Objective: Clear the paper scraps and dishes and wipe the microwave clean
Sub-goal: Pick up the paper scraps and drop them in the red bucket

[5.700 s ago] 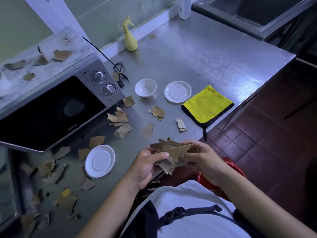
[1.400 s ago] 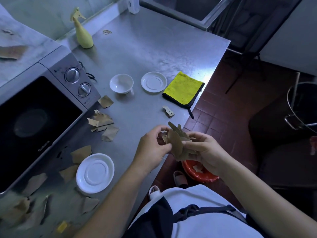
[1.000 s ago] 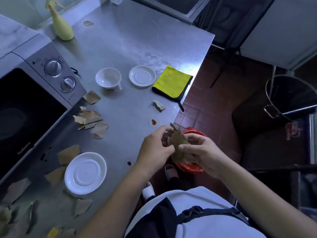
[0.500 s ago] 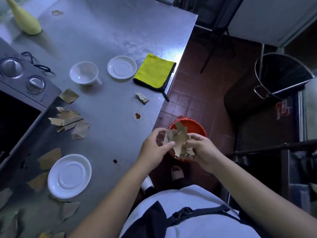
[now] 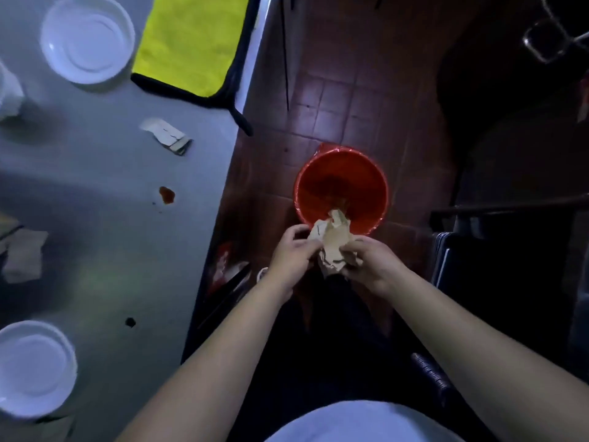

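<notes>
Lowered, both hands (image 5: 331, 260) hold the scrap bundle (image 5: 331, 242) pointing toward the bucket (image 5: 342, 186)

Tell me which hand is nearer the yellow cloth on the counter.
Left. The left hand is on the counter side of the paper wad, closer to the yellow cloth; the right hand grips the wad's far side, farther away.

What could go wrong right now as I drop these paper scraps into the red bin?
1. The scraps sit over the near rim of the bin, not its middle; loose pieces may fall onto the floor.
2. Left hand and right hand pinch only the bundle's sides, so inner bits could slip out early.
3. The cloth overhangs the counter edge and could get knocked off.
</notes>
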A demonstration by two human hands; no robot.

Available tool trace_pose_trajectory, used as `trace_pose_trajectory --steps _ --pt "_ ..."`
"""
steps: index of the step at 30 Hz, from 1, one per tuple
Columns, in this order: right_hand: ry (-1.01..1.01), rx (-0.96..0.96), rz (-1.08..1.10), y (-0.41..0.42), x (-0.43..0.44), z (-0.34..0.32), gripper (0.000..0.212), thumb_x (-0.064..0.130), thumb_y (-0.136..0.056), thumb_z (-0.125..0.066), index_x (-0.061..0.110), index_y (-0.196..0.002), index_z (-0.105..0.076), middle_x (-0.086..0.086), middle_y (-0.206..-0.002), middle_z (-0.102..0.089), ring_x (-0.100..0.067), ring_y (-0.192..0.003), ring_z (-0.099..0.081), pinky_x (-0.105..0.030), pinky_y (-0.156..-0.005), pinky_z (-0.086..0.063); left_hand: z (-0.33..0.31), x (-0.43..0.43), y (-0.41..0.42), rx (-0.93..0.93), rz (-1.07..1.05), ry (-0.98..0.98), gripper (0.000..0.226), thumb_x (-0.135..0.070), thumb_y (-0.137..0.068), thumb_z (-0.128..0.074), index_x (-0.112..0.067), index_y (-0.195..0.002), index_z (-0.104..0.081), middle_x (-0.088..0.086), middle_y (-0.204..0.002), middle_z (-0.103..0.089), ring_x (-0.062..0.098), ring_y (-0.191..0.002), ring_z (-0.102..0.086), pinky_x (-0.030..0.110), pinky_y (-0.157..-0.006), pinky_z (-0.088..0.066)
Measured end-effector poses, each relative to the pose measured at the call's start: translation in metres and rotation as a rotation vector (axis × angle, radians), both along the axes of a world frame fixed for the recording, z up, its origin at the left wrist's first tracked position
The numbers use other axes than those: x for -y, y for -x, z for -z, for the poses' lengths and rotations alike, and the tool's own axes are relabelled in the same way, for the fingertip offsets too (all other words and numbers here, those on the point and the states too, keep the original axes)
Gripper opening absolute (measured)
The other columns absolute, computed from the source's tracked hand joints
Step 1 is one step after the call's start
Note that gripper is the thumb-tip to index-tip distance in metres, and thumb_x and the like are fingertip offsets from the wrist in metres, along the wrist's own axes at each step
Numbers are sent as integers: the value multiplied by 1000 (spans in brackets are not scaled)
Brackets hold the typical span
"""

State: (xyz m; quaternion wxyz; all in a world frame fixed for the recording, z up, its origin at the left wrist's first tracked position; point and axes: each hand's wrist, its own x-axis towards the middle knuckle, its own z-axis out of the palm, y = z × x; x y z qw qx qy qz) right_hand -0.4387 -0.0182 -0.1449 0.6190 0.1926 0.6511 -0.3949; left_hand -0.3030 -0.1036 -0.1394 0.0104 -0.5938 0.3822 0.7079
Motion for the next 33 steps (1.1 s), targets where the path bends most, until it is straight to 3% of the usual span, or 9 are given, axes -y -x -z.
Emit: trace_pose_trajectory --steps 3,6,9,15,18,23,28,30,33 --pt "-179 -27 74 30 14 80 14 -5 -90 -56 8 -84 -59 -7 -76 -58 -15 -66 -55 -38 -72 -54 52 5 22 107 -25 -33 37 -17 -90 -68 -27 -122 -52 -5 -93 -66 12 -81 -62 29 -73 -53" --pt "-289 -67 22 56 26 147 13 -4 -90 -57 6 -82 -56 -9 -75 -58 -17 -66 -58 -32 -47 -56 91 12 31 158 -19 -70 36 -16 -91 -65 -27 -122 -51 -2 -95 -66 15 -83 -62 31 -76 -55" --pt "-336 -97 -16 77 39 200 14 -4 -88 -57 7 -81 -54 -9 -76 -58 -17 -66 -57 -28 -38 -51 120 19 37 162 -69 -72 29 -14 -92 -64 -27 -116 -54 -1 -93 -66 15 -82 -62 33 -79 -55" --pt "-267 -8 -23 101 52 252 8 13 -93 -65 13 -88 -58 -4 -98 -56 -18 -90 -60 -42 -64 -60 149 17 44 158 -146 -90 28 -12 -92 -63 -24 -116 -57 -1 -93 -66 14 -82 -62 29 -76 -55" --pt "-253 -28 -47 103 52 237 14 15 -92 -68 16 -87 -55 -3 -118 -49 -23 -112 -55 -49 -80 -58 141 13 46 161 -165 -95 27 -11 -92 -62 -25 -114 -57 2 -96 -65 15 -83 -62 29 -77 -54" --pt "-199 -55 -122 99 42 172 9 12 -97 -58 11 -106 -57 -7 -128 -52 -25 -109 -60 -46 -83 -57 86 17 50 144 -137 -61 24 -12 -92 -62 -26 -111 -60 4 -102 -68 14 -83 -63 31 -80 -55" --pt "-88 -158 -250 100 41 73 9 12 -97 -55 12 -102 -63 -8 -112 -66 -27 -103 -66 -44 -85 -55 8 28 48 95 -134 27 18 -14 -90 -64 -28 -102 -67 3 -98 -73 11 -81 -67 28 -76 -57" --pt "-1 -178 -270 100 45 32 8 12 -96 -57 15 -95 -65 -6 -99 -69 -22 -89 -68 -38 -77 -55 -22 30 45 65 -157 69 18 -14 -89 -65 -28 -101 -69 0 -93 -74 9 -78 -69 27 -72 -57" --pt "126 -213 -293 99 50 -27 9 13 -98 -56 14 -100 -65 -10 -99 -70 -22 -82 -68 -34 -73 -54 -61 27 40 22 -194 125 18 -14 -89 -63 -28 -99 -70 -4 -85 -75 6 -73 -69 24 -66 -54"
